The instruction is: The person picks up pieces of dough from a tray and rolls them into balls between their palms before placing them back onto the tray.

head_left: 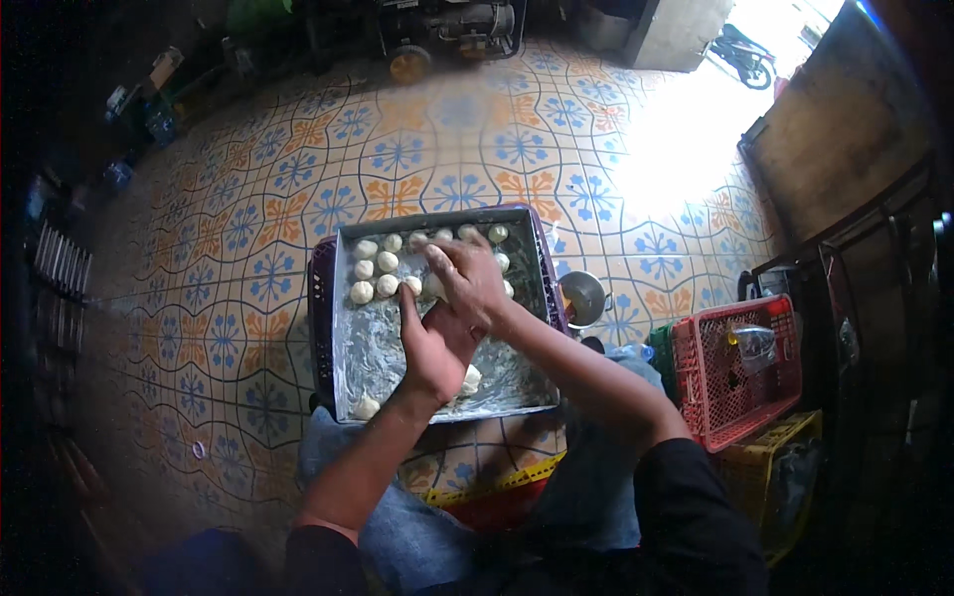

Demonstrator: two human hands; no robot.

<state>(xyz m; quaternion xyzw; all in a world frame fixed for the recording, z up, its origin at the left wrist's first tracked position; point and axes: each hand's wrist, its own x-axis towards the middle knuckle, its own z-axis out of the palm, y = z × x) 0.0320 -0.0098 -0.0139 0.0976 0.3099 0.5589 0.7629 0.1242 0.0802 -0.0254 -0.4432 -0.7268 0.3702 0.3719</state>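
Note:
Below me lies a square metal tray [360, 343], its bottom smeared with white flour or dough. Small round dough balls [387, 285] sit in rows across its far half. Over the middle of the tray, my left hand [440, 350] is open, thumb stretched out toward the balls, its other fingers mostly covered. My right hand [471, 280] crosses above it, flour on its spread, slightly bent fingers. The palms meet or nearly meet; whether dough lies between them is hidden. Loose dough lumps [367, 406] lie near the tray's front edge, another partly behind my left wrist.
A purple crate [324, 298] supports the tray. To its right stands a metal pot [584, 299]; farther right are a red crate [711, 397] with a clear plastic bag and a yellow crate [760, 467]. Patterned tiles [457, 149] cover the floor. A wheeled machine [452, 35] stands far ahead.

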